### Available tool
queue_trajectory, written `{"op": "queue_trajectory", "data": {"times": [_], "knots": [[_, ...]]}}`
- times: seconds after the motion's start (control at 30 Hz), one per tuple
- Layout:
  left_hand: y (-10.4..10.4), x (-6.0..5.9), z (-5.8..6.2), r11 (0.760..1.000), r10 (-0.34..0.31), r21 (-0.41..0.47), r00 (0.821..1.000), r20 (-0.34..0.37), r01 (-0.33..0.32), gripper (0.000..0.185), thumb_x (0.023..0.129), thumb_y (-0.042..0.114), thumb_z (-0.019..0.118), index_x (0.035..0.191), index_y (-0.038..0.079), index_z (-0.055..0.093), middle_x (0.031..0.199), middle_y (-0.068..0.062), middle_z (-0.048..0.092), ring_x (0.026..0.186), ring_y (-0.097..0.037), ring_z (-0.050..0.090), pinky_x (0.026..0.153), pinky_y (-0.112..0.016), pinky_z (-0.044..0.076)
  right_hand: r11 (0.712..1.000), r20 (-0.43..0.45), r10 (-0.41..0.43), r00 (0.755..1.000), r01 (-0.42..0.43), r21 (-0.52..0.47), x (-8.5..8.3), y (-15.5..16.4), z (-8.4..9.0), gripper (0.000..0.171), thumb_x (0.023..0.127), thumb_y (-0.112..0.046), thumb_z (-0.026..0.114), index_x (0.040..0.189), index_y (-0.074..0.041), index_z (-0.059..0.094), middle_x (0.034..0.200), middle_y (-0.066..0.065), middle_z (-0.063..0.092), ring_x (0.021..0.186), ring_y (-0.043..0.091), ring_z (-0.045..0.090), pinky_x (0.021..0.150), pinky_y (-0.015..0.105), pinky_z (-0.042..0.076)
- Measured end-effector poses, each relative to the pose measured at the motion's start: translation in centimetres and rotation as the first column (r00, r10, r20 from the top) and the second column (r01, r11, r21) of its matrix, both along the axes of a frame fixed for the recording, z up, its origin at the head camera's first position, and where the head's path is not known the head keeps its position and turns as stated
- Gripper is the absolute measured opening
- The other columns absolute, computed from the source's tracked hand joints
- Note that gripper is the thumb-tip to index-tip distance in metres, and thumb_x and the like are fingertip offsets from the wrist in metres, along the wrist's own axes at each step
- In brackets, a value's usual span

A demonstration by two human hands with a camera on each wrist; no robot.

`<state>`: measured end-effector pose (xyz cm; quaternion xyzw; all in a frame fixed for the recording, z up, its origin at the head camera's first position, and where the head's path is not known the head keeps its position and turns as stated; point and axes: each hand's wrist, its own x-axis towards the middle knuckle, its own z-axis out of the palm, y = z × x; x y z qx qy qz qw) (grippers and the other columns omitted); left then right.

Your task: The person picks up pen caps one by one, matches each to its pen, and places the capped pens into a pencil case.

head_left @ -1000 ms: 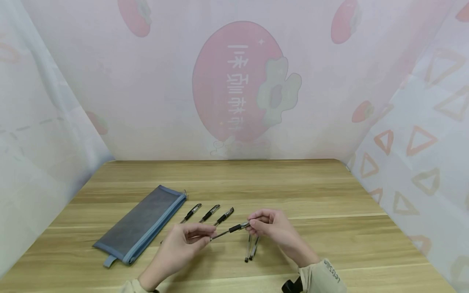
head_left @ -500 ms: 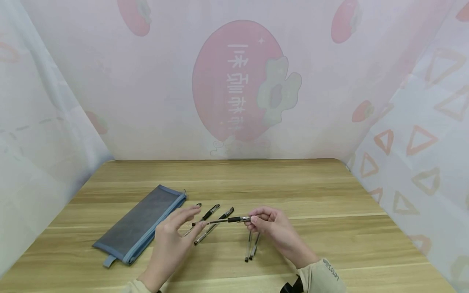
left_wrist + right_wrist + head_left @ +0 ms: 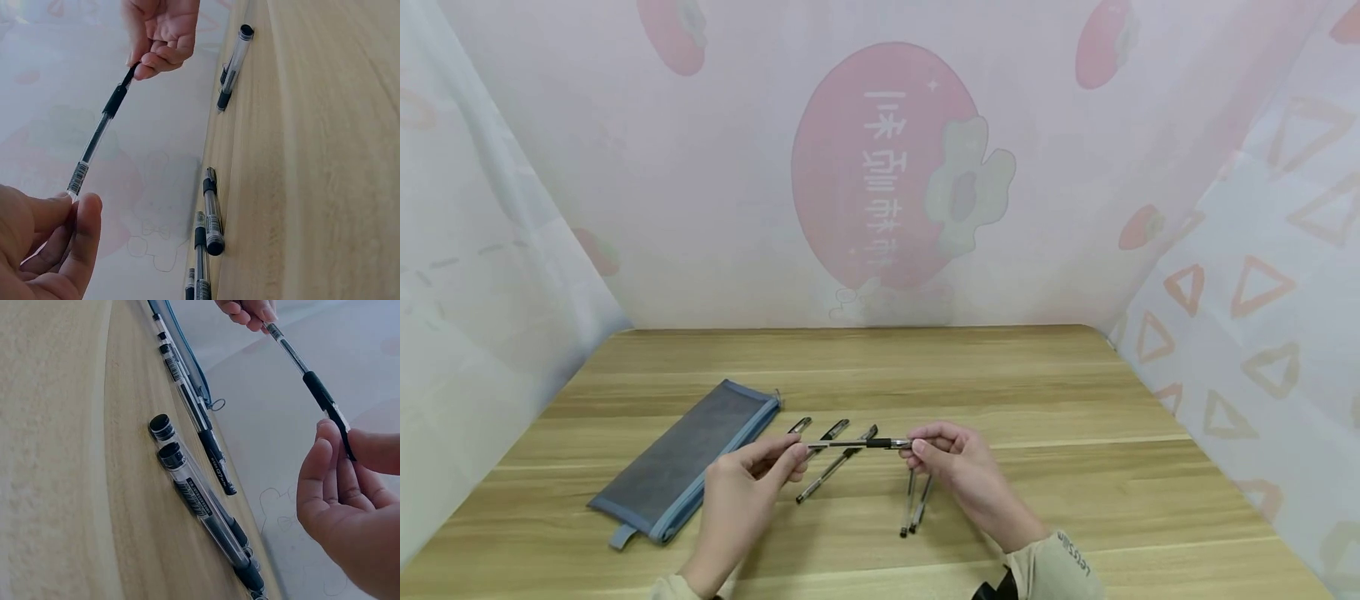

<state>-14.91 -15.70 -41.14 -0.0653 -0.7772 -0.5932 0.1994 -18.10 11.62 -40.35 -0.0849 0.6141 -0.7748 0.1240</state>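
I hold a clear pen with a black grip (image 3: 857, 443) level above the wooden table (image 3: 1075, 400), one hand at each end. My left hand (image 3: 793, 454) pinches its rear end between thumb and fingers, as the left wrist view shows on the pen (image 3: 94, 140) and left hand (image 3: 72, 209). My right hand (image 3: 916, 446) pinches the tip end beyond the grip, where a black piece shows between thumb and fingers. In the right wrist view the pen (image 3: 300, 365) runs from my right hand (image 3: 337, 456) to the left hand (image 3: 250, 311).
Two more pens (image 3: 913, 504) lie side by side on the table under my right hand. Three pens (image 3: 833, 431) lie in a row beside a flat blue-grey mesh pouch (image 3: 688, 458) on the left. Printed cloth walls close in the table's back and sides.
The left hand let go of the pen, opened, then pinched its rear end again. The pen went from tilted to level and rose slightly; the right hand kept its hold.
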Motion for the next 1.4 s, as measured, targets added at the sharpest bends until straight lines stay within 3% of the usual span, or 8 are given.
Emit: {"op": "queue_trajectory", "data": {"times": [0.33, 0.67, 1.13, 1.4], "knots": [[-0.41, -0.32, -0.15, 0.981, -0.158, 0.132, 0.981, 0.108, 0.143, 0.015, 0.09, 0.009, 0.073, 0.103, 0.001, 0.074, 0.08, -0.007, 0.072, 0.072, -0.03, 0.07, 0.066, -0.034, 0.059, 0.998, -0.02, -0.053, 0.998, 0.053, 0.025, 0.07, 0.01, 0.06, 0.031, 0.091, 0.003, 0.067, 0.114, 0.02, 0.055, 0.097, 0.022, 0.069, 0.085, 0.022, 0.068, 0.076, 0.031, 0.057], [-0.18, -0.4, -0.18, 0.982, -0.154, 0.138, 0.97, 0.19, 0.129, 0.016, 0.091, 0.013, 0.072, 0.1, -0.001, 0.074, 0.083, -0.015, 0.071, 0.07, -0.023, 0.069, 0.065, -0.032, 0.059, 0.997, -0.022, -0.071, 0.997, 0.072, 0.036, 0.23, 0.29, 0.27, 0.031, 0.089, 0.0, 0.07, 0.111, 0.018, 0.058, 0.1, 0.027, 0.067, 0.087, 0.025, 0.068, 0.08, 0.034, 0.057], [-0.25, -0.17, 0.05, 0.968, -0.191, 0.2, 0.959, 0.21, 0.149, 0.019, 0.091, 0.013, 0.072, 0.102, -0.004, 0.074, 0.084, -0.019, 0.07, 0.071, -0.023, 0.069, 0.066, -0.031, 0.059, 0.998, -0.013, -0.063, 0.998, 0.063, 0.011, 0.3, 0.56, 0.43, 0.024, 0.089, -0.001, 0.072, 0.108, 0.012, 0.064, 0.099, 0.025, 0.069, 0.087, 0.024, 0.069, 0.081, 0.034, 0.056], [-0.24, -0.07, 0.29, 0.969, -0.193, 0.2, 0.955, 0.226, 0.148, 0.02, 0.092, 0.013, 0.071, 0.104, -0.003, 0.073, 0.085, -0.019, 0.07, 0.071, -0.022, 0.068, 0.066, -0.031, 0.058, 0.998, 0.02, -0.065, 0.998, 0.066, -0.013, 0.37, 0.5, 0.48, 0.028, 0.088, 0.002, 0.07, 0.11, 0.017, 0.061, 0.097, 0.024, 0.069, 0.082, 0.02, 0.069, 0.079, 0.03, 0.056]]}}
